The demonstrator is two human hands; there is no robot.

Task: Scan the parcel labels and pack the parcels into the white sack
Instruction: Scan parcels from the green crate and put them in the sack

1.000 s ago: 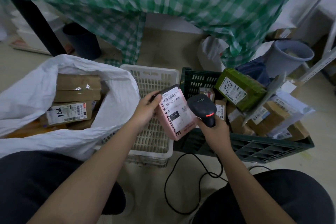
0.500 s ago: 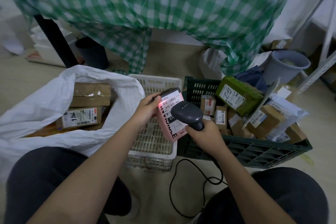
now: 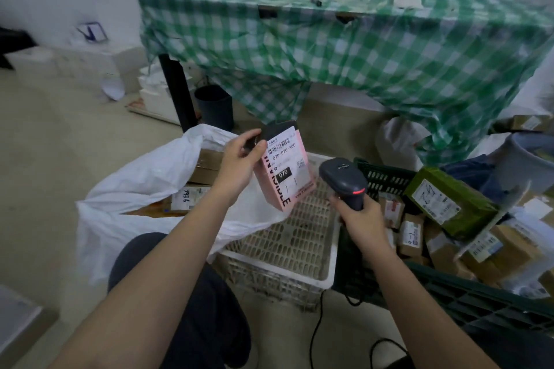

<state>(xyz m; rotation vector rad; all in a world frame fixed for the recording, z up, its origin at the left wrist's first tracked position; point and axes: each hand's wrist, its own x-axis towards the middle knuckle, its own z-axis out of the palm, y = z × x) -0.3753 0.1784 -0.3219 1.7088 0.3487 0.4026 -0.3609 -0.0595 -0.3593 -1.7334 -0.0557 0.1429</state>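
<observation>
At the centre of the frame, a pink parcel (image 3: pixel 283 168) is gripped along its upper left edge by the left hand (image 3: pixel 239 159), label side up, with the barcode and "070-070-A80" easy to read. It's held above the gap between the white sack (image 3: pixel 144 177) and the white basket (image 3: pixel 299 237). Just right of it, a black barcode scanner (image 3: pixel 344 181) is clenched by its handle in the right hand (image 3: pixel 361 219), red light glowing near the trigger, cable trailing down to the floor.

So here's what's changed: half a second ago the scanner was pressed right over the label with a red glow on the barcode, and now the two are pulled apart, the parcel lifted and swung a bit toward the sack. The view has tipped up as well, so far more of the green checked tablecloth (image 3: pixel 359 54) is taken in. Pretty safe to guess the scan is done and this one is headed into the sack.

At the left of the frame, brown boxes are already seen inside the sack, one marked "7936" (image 3: pixel 187 196). At the right, plenty of unscanned parcels are piled in the dark green crate (image 3: pixel 479 305), a green-wrapped box (image 3: pixel 446 201) on top.
</observation>
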